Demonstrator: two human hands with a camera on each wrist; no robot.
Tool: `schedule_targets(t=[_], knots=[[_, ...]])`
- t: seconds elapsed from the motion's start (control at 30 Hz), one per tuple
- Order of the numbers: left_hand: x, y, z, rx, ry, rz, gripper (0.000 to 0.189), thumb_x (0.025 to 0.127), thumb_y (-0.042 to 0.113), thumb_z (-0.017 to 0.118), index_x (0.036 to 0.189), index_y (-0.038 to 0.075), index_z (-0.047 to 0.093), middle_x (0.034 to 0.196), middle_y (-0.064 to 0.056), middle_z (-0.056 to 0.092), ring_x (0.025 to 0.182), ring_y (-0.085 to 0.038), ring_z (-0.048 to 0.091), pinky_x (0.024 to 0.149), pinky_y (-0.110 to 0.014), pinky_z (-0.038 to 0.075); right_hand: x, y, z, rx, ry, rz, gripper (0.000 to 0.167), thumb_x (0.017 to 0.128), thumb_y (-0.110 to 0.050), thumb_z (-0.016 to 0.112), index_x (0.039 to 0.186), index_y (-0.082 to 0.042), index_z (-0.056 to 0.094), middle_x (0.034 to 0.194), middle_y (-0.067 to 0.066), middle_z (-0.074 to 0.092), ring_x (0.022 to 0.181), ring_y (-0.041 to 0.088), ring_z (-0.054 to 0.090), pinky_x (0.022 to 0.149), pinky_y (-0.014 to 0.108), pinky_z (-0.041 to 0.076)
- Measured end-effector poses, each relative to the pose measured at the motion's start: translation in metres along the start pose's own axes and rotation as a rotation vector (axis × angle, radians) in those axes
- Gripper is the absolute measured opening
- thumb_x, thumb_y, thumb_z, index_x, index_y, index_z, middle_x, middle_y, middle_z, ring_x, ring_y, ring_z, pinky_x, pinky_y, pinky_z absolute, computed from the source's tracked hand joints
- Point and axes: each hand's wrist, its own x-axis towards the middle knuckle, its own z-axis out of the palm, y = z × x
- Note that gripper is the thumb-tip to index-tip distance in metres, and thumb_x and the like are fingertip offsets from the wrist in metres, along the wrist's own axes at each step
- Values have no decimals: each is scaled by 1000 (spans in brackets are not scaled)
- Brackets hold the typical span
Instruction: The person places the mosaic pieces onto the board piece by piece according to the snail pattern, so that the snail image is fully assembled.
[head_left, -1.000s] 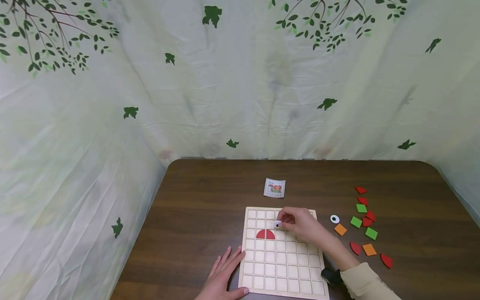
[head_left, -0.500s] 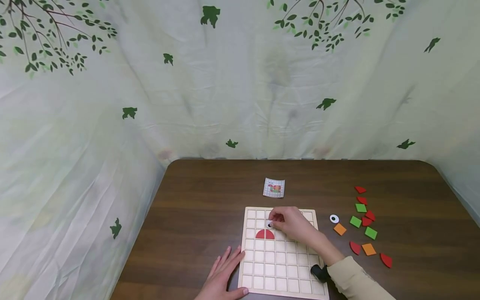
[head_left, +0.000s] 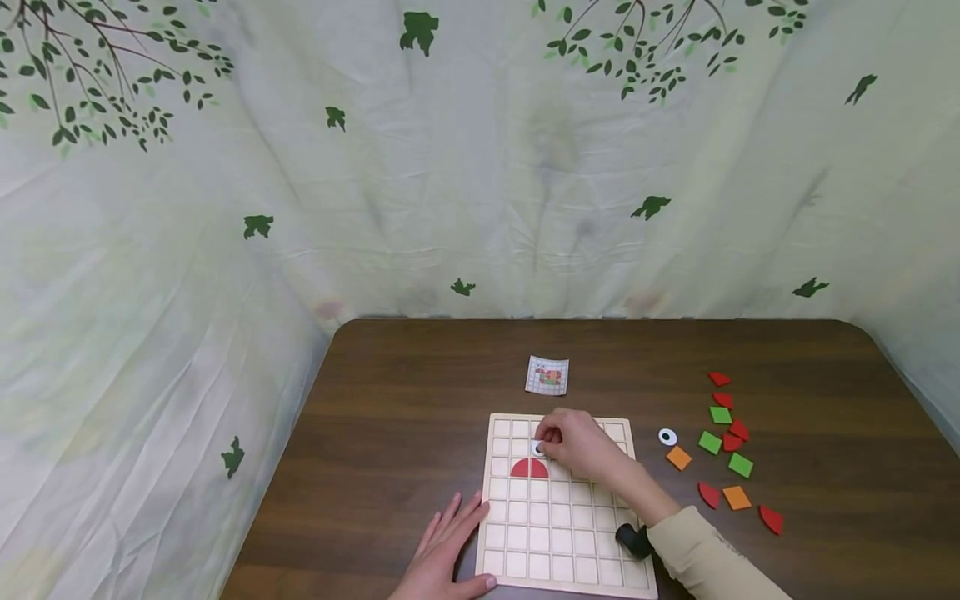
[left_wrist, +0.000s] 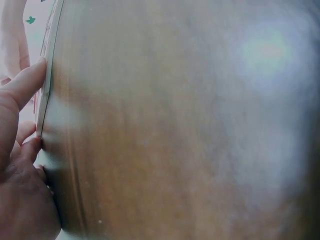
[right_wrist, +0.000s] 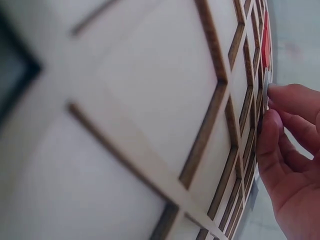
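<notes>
A wooden grid board (head_left: 539,536) with white square cells lies on the table. My right hand (head_left: 573,442) pinches a small white round piece with a dark dot (head_left: 536,448) at its fingertips, over a cell in the upper part of the board. Just below it, two red quarter-circle pieces (head_left: 529,468) sit side by side and form a half circle. In the right wrist view, thumb and finger hold the thin edge of the round piece (right_wrist: 266,90) against the grid. My left hand (head_left: 448,557) rests at the board's left edge, fingers extended and thumb at the lower corner.
On the dark wooden table (head_left: 375,442), a small picture card (head_left: 547,376) lies beyond the board. Loose pieces are scattered to the right: another white ring-like piece (head_left: 667,437), orange squares (head_left: 678,457), green squares (head_left: 709,442) and several red quarter circles (head_left: 770,520).
My right hand has moved a little left with the round piece, which now lies flatter at a cell above the red half circle. The left hand has stayed in place.
</notes>
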Motion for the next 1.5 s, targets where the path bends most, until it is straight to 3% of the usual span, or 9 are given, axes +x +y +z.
schedule_targets(t=[0.17,0.23,0.3,0.5,0.77,1.0,1.2,1.5], knots=[[1,-2,0,14,20,26,82,84,54,71,152,25,38,159,2,31,147,-34,16,106,-20,-7,1,1,0,9,-5,-21,10,85,-5,75,87,-14,72,77,-12,55,68,6,52,64,24,48],[1,-2,0,17,21,26,82,84,54,71,152,25,38,159,1,32,147,-34,16,103,-13,-10,1,1,-1,15,-22,-27,10,86,-4,73,90,-13,73,78,-11,58,69,6,53,64,24,48],[0,-2,0,18,19,22,82,84,54,71,152,26,38,159,1,32,147,-34,16,104,-15,-9,-1,1,-3,23,-43,-20,12,87,-4,71,94,-13,74,81,-10,59,71,7,53,65,25,48],[0,-2,2,12,13,7,82,83,56,71,152,27,38,158,3,32,147,-34,16,108,-38,2,-11,3,-10,67,-41,15,14,90,-6,69,100,-14,74,85,-11,61,75,9,54,68,28,48],[1,-4,4,52,52,63,82,83,58,69,151,23,40,157,1,34,146,-33,20,103,-11,-9,-36,12,-26,106,58,65,16,89,-6,70,101,-17,74,88,-14,61,78,9,55,69,27,50],[1,-5,4,36,57,70,82,83,56,71,151,23,40,157,-1,35,147,-32,19,103,-11,-9,-58,24,-46,71,130,92,20,88,-4,72,107,-13,73,96,-5,67,77,11,56,64,27,49],[0,-3,3,56,62,84,82,83,55,71,151,20,41,157,-2,35,146,-33,20,104,-10,-9,-76,43,-65,-32,196,121,27,87,-7,74,114,-12,71,103,-3,67,85,16,59,70,34,52],[0,-2,2,27,38,45,83,83,56,71,152,23,39,158,0,33,147,-35,17,105,-14,-8,-93,68,-87,-77,186,145,35,88,-7,74,122,-13,68,118,5,65,102,29,57,73,43,49]])
